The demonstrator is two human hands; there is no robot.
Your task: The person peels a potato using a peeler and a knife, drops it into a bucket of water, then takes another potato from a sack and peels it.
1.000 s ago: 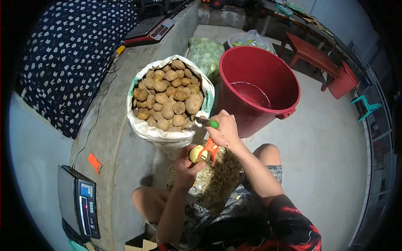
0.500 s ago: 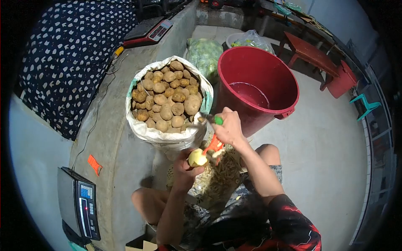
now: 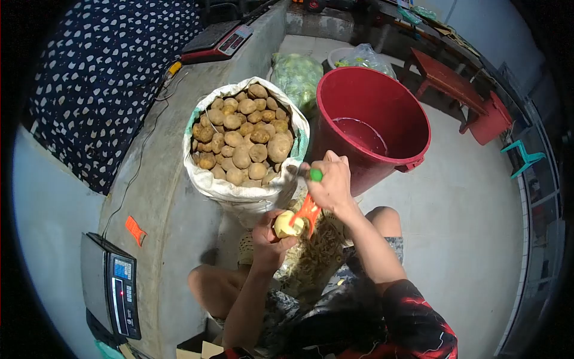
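Note:
My left hand is closed around a partly peeled potato, pale yellow on the side facing up. Orange and forked at its head, a peeler sits in my right hand, its head against the potato. A green handle also pokes out of the right fist, with a blurred dark end that looks like a blade. Below both hands lies a heap of potato peelings between my legs. Just ahead stands a white sack full of unpeeled potatoes.
A big red tub with some liquid stands beyond my right hand. Behind the sack is a bag of green vegetables. On the left ledge are another orange peeler and a digital scale. A red bench stands farther back.
The peeler's head has shifted slightly over the potato, and the potato has turned a little in my left hand. The whole view has moved slightly.

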